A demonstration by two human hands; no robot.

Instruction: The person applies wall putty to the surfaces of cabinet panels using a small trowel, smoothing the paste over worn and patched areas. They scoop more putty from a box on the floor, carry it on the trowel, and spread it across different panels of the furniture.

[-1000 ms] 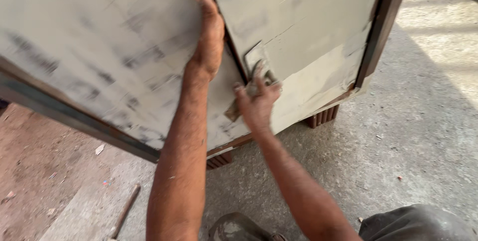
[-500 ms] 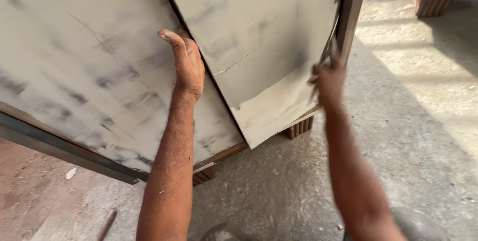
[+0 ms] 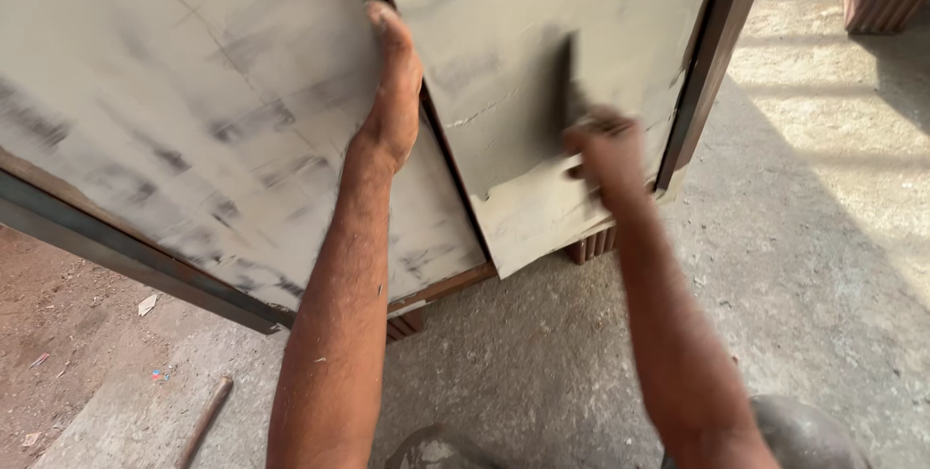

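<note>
A large putty-grey door panel [image 3: 194, 120] fills the left and far part of the view, tilted, its lower edge running from the left down toward the middle, where a dark frame strip bounds it. Just right of it, across a thin dark gap, stands a second grey panel [image 3: 542, 62], narrower, its right side closed by a dark brown frame edge [image 3: 717, 52].

The left hand [image 3: 392, 91] lies flat on the seam between the two panels, fingers together and pointing far, palm pressed to the surface. The right hand [image 3: 605, 154] is closed around a flat scraper blade [image 3: 567, 81]. The blade is blurred; its long axis stands nearly upright on the second panel, tip pointing far, flat against the grey coat.

Below both panels the concrete floor [image 3: 794, 265] lies open to the right and near side, sunlit at the far right. A thin stick [image 3: 205, 421] lies on the floor near left. Ribbed brown blocks [image 3: 591, 244] show under the panels' lower edge.
</note>
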